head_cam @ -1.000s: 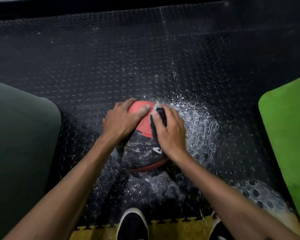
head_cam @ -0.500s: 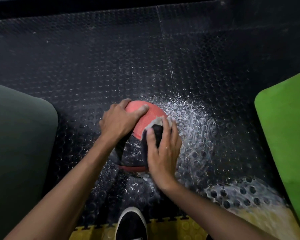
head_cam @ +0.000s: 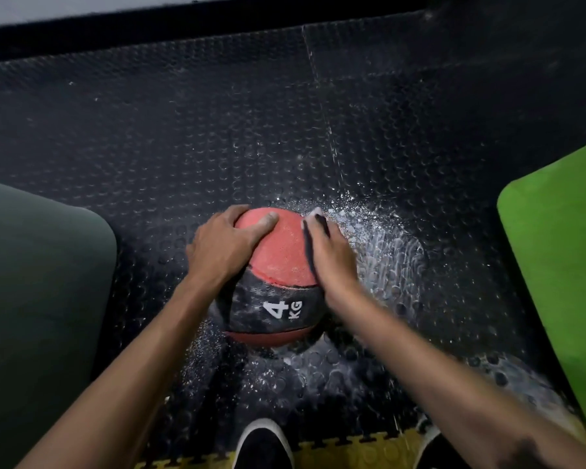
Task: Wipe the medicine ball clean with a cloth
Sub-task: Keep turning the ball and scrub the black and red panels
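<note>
- Nearest, below the medicine ball (head_cam: 278,265): two dark shoe toes with pale rims (head_cam: 264,445), standing on a strip of yellow interlocking mat (head_cam: 352,455).
- Just beyond that strip: black studded rubber flooring (head_cam: 149,137), wet and speckled with white droplets around the ball, most thickly to its right.
- On that flooring, centre of view: the ball itself, red on top, a black band marked "4 KG" facing the camera, red again at the bottom edge.
- On the ball's upper left: left hand (head_cam: 224,245), fingers spread and curved over the red panel, thumb lying across the top.
- On the ball's upper right: right hand (head_cam: 332,255), pressing a dark cloth (head_cam: 313,220) with a pale corner against the surface.
- Left of the ball: a dark green rounded mat (head_cam: 41,282).
- Right of the ball: a bright green mat (head_cam: 562,248).
- Far beyond the ball: a seam in the flooring, then a dark raised edge (head_cam: 183,25) below a pale strip.
</note>
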